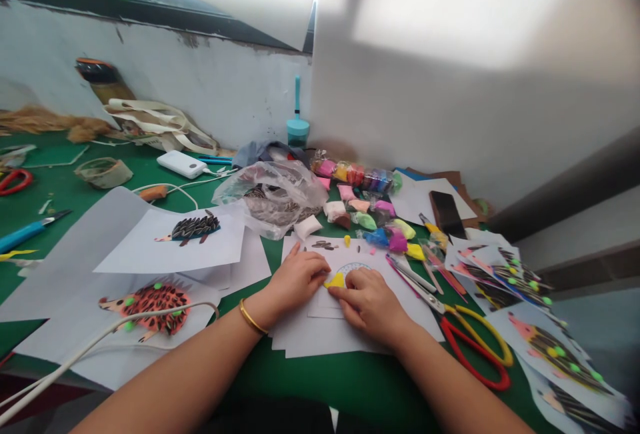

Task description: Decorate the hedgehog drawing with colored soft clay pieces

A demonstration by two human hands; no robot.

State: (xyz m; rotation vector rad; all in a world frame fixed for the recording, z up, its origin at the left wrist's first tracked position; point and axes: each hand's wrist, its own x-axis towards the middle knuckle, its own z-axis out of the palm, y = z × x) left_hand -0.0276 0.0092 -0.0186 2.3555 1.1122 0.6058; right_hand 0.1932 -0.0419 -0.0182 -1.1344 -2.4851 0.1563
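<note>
A flat piece of yellow modelling clay (336, 281) lies on a small white sheet (320, 307) with part of a blue dotted curved shape drawn on it. My left hand (298, 281) rests at the clay's left side, thumb and forefinger closed at its edge. From the other side my right hand (373, 301) presses the clay's lower edge with its forefinger, the other fingers curled. Above the hands are striped sunflower seeds (325, 245) and a small yellow clay lump (347, 241). My hands partly hide the drawing.
Scissors (445, 311) with red and yellow handles lie at right, near seed-hedgehog pictures (555, 347). Behind are bagged coloured clays (387, 237), a plastic bag of seeds (273, 197) and a phone (447, 214). A white cable (95, 337) crosses the papers at left.
</note>
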